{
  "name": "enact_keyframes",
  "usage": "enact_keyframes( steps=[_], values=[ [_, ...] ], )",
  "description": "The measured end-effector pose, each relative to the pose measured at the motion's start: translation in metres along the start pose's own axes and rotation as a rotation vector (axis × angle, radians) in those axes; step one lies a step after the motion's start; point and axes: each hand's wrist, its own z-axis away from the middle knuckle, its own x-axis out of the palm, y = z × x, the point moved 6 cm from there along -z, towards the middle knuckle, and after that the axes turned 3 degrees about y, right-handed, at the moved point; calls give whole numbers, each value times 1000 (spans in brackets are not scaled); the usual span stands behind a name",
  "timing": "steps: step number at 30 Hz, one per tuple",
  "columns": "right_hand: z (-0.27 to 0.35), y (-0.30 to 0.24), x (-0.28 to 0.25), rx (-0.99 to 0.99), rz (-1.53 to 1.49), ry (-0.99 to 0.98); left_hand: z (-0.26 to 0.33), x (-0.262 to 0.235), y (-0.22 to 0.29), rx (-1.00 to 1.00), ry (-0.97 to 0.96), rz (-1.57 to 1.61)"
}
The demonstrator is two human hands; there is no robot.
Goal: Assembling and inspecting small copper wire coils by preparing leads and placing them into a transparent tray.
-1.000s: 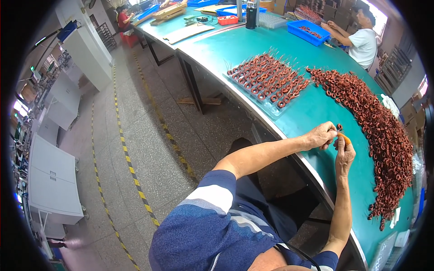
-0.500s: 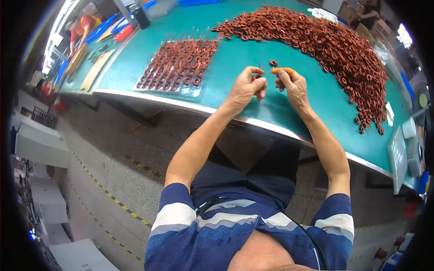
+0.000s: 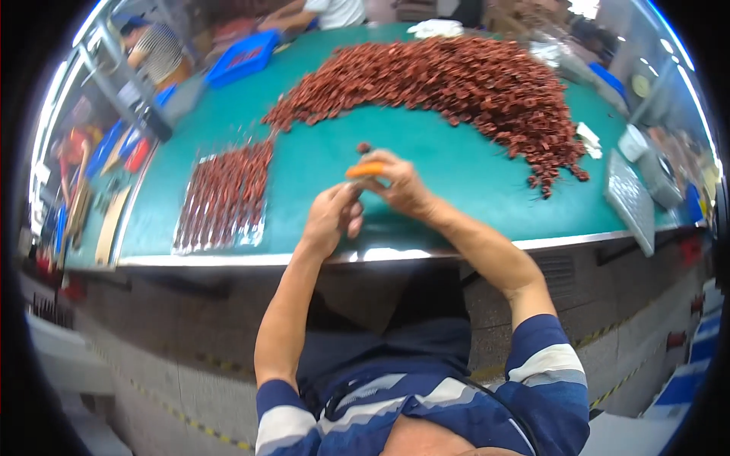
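Close to the table's front edge, my two hands meet. The fingers of my left hand [image 3: 328,219] are closed in a pinch, and whatever is between them is too blurred to make out. My right hand [image 3: 403,186] reaches over from the right, its fingers bent and pressed together against the left fingertips. Along its fingers lies an orange piece [image 3: 365,170]; I cannot tell whether it is a finger cover or a handle. Just beyond them sits a single red-brown ring coil [image 3: 363,147]. Left of my hands, rows of such coils [image 3: 228,182] stand in a clear plastic tray [image 3: 182,242].
A large curved heap of red-brown ring coils [image 3: 456,80] covers the table's far middle and right. A blue bin [image 3: 242,59] stands at far left, a white cloth [image 3: 435,29] at the back. A grey tray-like panel [image 3: 630,199] leans at right. Other people work beyond the table.
The whole view has turned and shifted, with the coil tray now lower and farther left. My right hand has come over against my left fingertips; earlier a small gap showed between them.
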Motion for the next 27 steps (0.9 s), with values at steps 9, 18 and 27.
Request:
enact_keyframes(
  steps=[9,18,27],
  values=[
    [6,14,-1,521,-281,-64,-10,9,-8,57,69,-43],
    [15,41,5,707,-494,-70,-13,19,11,348,34,-201],
    [14,35,7,682,-261,3,1,17,24,464,208,-432]
  ],
)
